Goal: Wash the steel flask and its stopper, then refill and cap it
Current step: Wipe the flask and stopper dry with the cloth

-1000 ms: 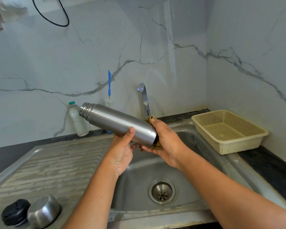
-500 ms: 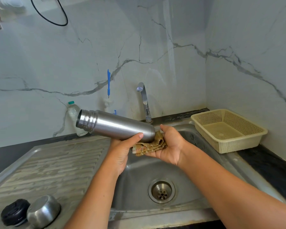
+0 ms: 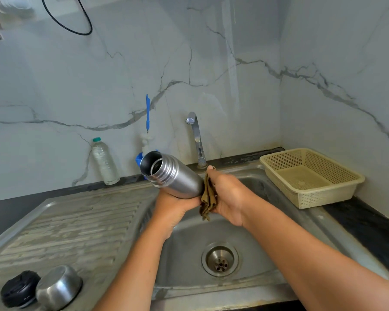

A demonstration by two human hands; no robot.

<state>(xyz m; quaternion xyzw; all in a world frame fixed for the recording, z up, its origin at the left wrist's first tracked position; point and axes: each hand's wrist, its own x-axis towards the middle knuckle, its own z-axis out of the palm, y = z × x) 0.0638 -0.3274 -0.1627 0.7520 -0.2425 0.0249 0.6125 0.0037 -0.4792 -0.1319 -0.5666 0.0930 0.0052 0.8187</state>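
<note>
The steel flask (image 3: 173, 176) lies nearly level over the sink basin (image 3: 267, 239), its open mouth turned up-left toward me. My left hand (image 3: 173, 209) grips its body from below. My right hand (image 3: 228, 196) holds a brown scrub cloth (image 3: 208, 202) pressed against the flask's base. The black stopper (image 3: 19, 289) and the steel cup lid (image 3: 58, 287) sit on the drainboard at the lower left, side by side.
The tap (image 3: 197, 140) stands behind the basin; no water shows. A clear plastic bottle (image 3: 105, 162) and a blue-handled brush (image 3: 147, 113) stand at the wall. A beige plastic basket (image 3: 310, 176) sits at the right. The drain (image 3: 220, 259) lies below my hands.
The flask has swung so its mouth now faces me instead of pointing left. The cloth has shifted from under the flask's end to flat against its base.
</note>
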